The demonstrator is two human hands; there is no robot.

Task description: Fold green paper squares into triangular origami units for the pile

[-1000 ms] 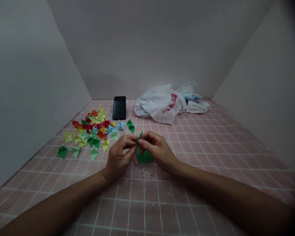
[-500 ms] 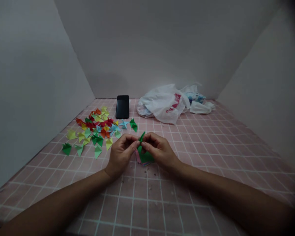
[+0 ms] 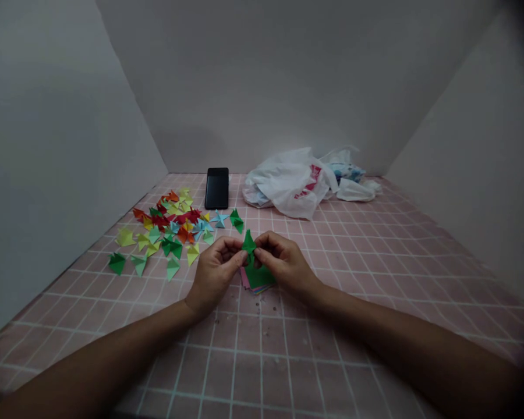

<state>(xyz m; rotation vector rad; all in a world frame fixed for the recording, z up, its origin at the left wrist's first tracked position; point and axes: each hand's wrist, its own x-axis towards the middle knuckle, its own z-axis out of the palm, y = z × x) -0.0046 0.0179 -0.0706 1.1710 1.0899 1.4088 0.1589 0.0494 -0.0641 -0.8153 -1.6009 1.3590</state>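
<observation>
Between my two hands is a small folded green origami piece [image 3: 248, 241], its pointed tip upward. My left hand [image 3: 218, 267] pinches its left side with thumb and fingers. On the other side, my right hand [image 3: 283, 262] grips the right edge in a pinch; its fingertips partly cover the lower folds. Just below lies a stack of square origami paper [image 3: 261, 279], green on top with pink and other colours showing at the edges, partly hidden by my hands.
Many folded origami cranes [image 3: 172, 247] in green, yellow, red, orange and blue are spread at the left. Behind them lies a black phone [image 3: 217, 189]. A crumpled white plastic bag [image 3: 288, 180] rests at the back. Pink checked cloth [image 3: 253, 372] covers the table between pale walls.
The green origami piece has turned from a narrow, right-leaning edge to a wider, upright view. My fingers have shifted slightly around it, the right ones a little apart from before.
</observation>
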